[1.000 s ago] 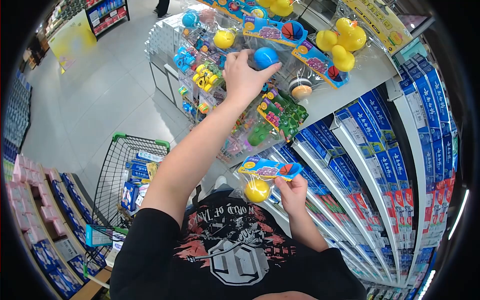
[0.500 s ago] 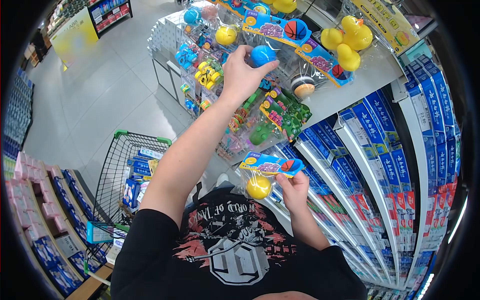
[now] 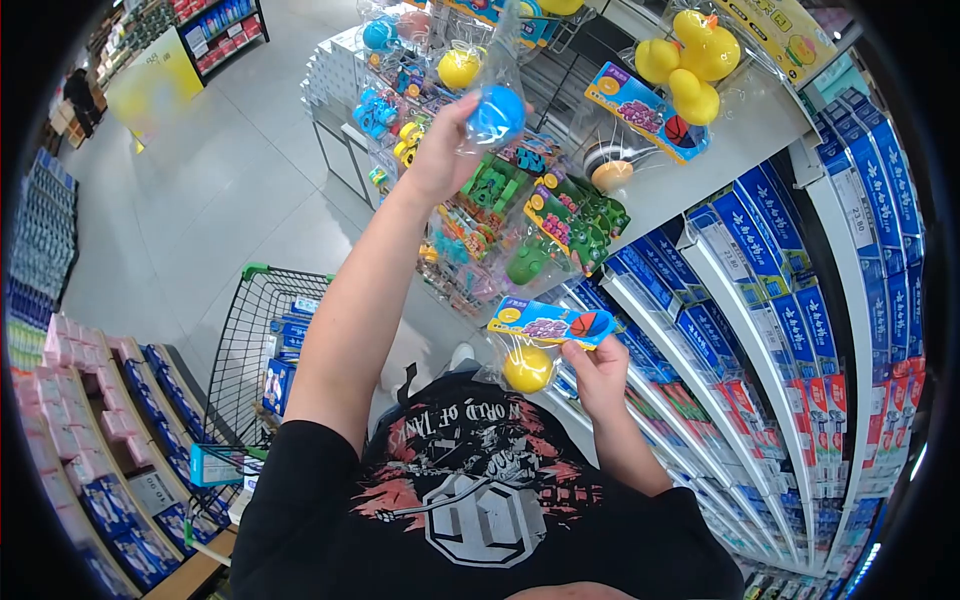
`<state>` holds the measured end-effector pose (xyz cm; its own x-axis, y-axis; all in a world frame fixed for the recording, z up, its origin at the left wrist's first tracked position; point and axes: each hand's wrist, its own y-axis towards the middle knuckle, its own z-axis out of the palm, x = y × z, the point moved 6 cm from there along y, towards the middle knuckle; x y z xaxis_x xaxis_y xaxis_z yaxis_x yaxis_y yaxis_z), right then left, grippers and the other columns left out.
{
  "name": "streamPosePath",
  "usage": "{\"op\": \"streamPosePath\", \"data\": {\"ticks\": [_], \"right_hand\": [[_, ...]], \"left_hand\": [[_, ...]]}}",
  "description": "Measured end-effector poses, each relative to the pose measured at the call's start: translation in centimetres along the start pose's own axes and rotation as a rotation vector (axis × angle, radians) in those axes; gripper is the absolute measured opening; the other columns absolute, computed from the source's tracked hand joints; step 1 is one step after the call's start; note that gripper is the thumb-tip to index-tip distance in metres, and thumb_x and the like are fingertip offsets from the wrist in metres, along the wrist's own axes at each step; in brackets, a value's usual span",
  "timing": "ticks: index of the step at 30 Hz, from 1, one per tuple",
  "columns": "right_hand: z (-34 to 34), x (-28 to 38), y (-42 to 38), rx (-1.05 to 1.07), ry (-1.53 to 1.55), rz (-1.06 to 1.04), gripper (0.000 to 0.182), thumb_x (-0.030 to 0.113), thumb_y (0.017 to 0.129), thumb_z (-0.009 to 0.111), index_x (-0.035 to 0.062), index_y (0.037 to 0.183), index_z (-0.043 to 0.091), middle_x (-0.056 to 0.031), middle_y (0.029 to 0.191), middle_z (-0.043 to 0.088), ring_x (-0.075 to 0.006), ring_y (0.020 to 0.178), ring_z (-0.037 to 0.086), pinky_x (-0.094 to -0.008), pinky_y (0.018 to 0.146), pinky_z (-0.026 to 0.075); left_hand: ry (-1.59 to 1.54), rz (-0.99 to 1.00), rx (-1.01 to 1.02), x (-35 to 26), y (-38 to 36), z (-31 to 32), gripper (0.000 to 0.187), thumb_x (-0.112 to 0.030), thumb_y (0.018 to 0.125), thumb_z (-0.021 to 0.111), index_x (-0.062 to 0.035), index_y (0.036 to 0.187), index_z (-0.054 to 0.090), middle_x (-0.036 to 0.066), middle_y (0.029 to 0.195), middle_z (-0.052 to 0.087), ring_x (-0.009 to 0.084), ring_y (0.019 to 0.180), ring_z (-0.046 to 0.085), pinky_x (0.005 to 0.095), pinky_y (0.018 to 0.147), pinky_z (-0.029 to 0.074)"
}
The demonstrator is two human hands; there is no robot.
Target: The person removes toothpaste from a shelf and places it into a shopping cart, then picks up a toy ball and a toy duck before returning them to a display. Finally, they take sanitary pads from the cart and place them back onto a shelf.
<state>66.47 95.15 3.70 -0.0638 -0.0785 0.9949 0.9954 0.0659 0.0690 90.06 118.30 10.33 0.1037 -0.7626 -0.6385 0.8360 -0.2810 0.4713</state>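
Head view: a shop aisle with a pale tiled floor (image 3: 215, 185), seen over the wearer's printed black T-shirt (image 3: 480, 490).
Shelving: tiers of boxed goods (image 3: 770, 330), mostly blue with some red, curve down the right side.
Toy display: bagged small toys (image 3: 490, 190) crowd the outer side of a white counter (image 3: 750, 150).
Cart: a black wire shopping cart (image 3: 256, 270) with green corners stands on the left, blue packages (image 3: 290, 335) inside it.
Ducks: a clear bag of yellow ducks (image 3: 705, 50) lies near the counter's far end, beside a blue header card (image 3: 650, 112).
Left hand: the left hand (image 3: 445, 150) is raised over the toys, its fingers curled around a bagged blue ball (image 3: 497, 116).
Right hand: the right hand (image 3: 600, 372), nearer the body, pinches the end of a carded pack (image 3: 550, 324) between thumb and fingers.
Blue ball: clear wrapping stretches above it; a bagged yellow ball (image 3: 460, 68) shows just beyond.
Pack's ball: round and yellow (image 3: 528, 369), it hangs in clear plastic below the card, in front of the shirt.
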Motion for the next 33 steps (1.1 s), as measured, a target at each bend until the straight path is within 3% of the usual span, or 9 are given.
{"op": "streamPosePath", "data": {"ticks": [7, 10, 13, 16, 17, 19, 24, 30, 33], "right_hand": [[0.3, 0.6, 0.4, -0.022, 0.011, -0.009, 0.028, -0.004, 0.093, 0.065, -0.0018, 0.121, 0.065, -0.0072, 0.117, 0.068, -0.0143, 0.104, 0.064, -0.0311, 0.091, 0.052], [0.1, 0.5, 0.3, -0.033, 0.026, 0.008, 0.029, -0.003, 0.093, 0.066, -0.0018, 0.122, 0.064, -0.0070, 0.117, 0.068, -0.0145, 0.104, 0.064, -0.0317, 0.091, 0.051], [-0.2, 1.2, 1.5, -0.031, 0.008, -0.031, 0.030, -0.003, 0.093, 0.066, -0.0030, 0.123, 0.063, -0.0070, 0.118, 0.066, -0.0143, 0.108, 0.062, -0.0320, 0.095, 0.050], [0.9, 4.5, 4.7, -0.069, -0.098, -0.163, 0.030, 0.000, 0.094, 0.067, -0.0035, 0.124, 0.062, -0.0075, 0.119, 0.066, -0.0139, 0.108, 0.062, -0.0316, 0.095, 0.051], [1.9, 6.2, 6.3, -0.089, -0.130, -0.236, 0.030, 0.001, 0.094, 0.067, -0.0034, 0.124, 0.062, -0.0079, 0.118, 0.066, -0.0141, 0.108, 0.062, -0.0313, 0.094, 0.052], [4.4, 9.5, 9.6, -0.094, -0.072, -0.250, 0.027, 0.007, 0.097, 0.066, -0.0026, 0.123, 0.062, -0.0074, 0.111, 0.070, -0.0148, 0.100, 0.068, -0.0302, 0.090, 0.053], [9.6, 13.1, 17.3, -0.105, 0.029, -0.345, 0.022, 0.017, 0.099, 0.066, 0.0001, 0.113, 0.066, -0.0075, 0.095, 0.074, -0.0094, 0.082, 0.068, -0.0236, 0.070, 0.050], [10.7, 13.1, 19.7, -0.046, 0.047, -0.312, 0.022, 0.019, 0.100, 0.064, 0.0023, 0.114, 0.068, -0.0070, 0.098, 0.074, -0.0101, 0.085, 0.068, -0.0246, 0.070, 0.049], [10.8, 13.6, 19.5, -0.065, 0.068, -0.342, 0.020, 0.018, 0.099, 0.066, 0.0006, 0.107, 0.069, -0.0066, 0.093, 0.075, -0.0075, 0.077, 0.066, -0.0228, 0.067, 0.049]], "left_hand": [[-0.174, 0.028, 0.114, 0.5, 0.4, -0.2, 0.056, -0.046, 0.097, 0.044, 0.0031, 0.118, 0.060, 0.016, 0.113, 0.066, 0.0256, 0.096, 0.059, 0.0398, 0.091, 0.044], [-0.010, -0.003, -0.037, 0.7, 0.2, -0.7, 0.054, -0.046, 0.095, 0.059, 0.0029, 0.118, 0.060, 0.014, 0.111, 0.067, 0.0217, 0.099, 0.060, 0.0366, 0.092, 0.046], [0.615, -0.010, -0.246, -0.1, 0.1, 0.3, 0.053, -0.037, 0.088, 0.076, 0.0024, 0.119, 0.059, 0.013, 0.112, 0.067, 0.0176, 0.099, 0.064, 0.0319, 0.089, 0.051], [1.064, 0.158, -0.500, -1.4, 0.0, 0.9, 0.056, -0.034, 0.082, 0.083, 0.0033, 0.116, 0.058, 0.015, 0.105, 0.067, 0.0225, 0.093, 0.067, 0.0356, 0.084, 0.054], [1.256, 0.255, -0.524, -1.6, 0.0, 1.3, 0.044, -0.025, 0.088, 0.079, -0.0002, 0.118, 0.058, 0.012, 0.110, 0.069, 0.0157, 0.090, 0.069, 0.0325, 0.079, 0.057], [1.407, 0.339, -0.515, -1.4, 0.0, 1.5, 0.048, -0.026, 0.086, 0.080, -0.0002, 0.119, 0.057, 0.013, 0.111, 0.069, 0.0182, 0.094, 0.068, 0.0337, 0.081, 0.056], [1.426, 0.319, -0.448, 0.4, -0.1, 0.4, 0.057, -0.028, 0.081, 0.082, -0.0002, 0.123, 0.056, 0.015, 0.115, 0.067, 0.0247, 0.102, 0.066, 0.0368, 0.088, 0.054], [1.428, 0.298, -0.462, 0.9, -0.6, -1.3, 0.068, -0.031, 0.075, 0.085, -0.0002, 0.128, 0.055, 0.018, 0.119, 0.064, 0.0324, 0.112, 0.063, 0.0406, 0.095, 0.051], [1.435, 0.303, -0.448, 0.0, -0.9, -0.3, 0.074, -0.038, 0.072, 0.086, 0.0000, 0.127, 0.055, 0.020, 0.117, 0.064, 0.0364, 0.110, 0.063, 0.0427, 0.093, 0.051]]}}
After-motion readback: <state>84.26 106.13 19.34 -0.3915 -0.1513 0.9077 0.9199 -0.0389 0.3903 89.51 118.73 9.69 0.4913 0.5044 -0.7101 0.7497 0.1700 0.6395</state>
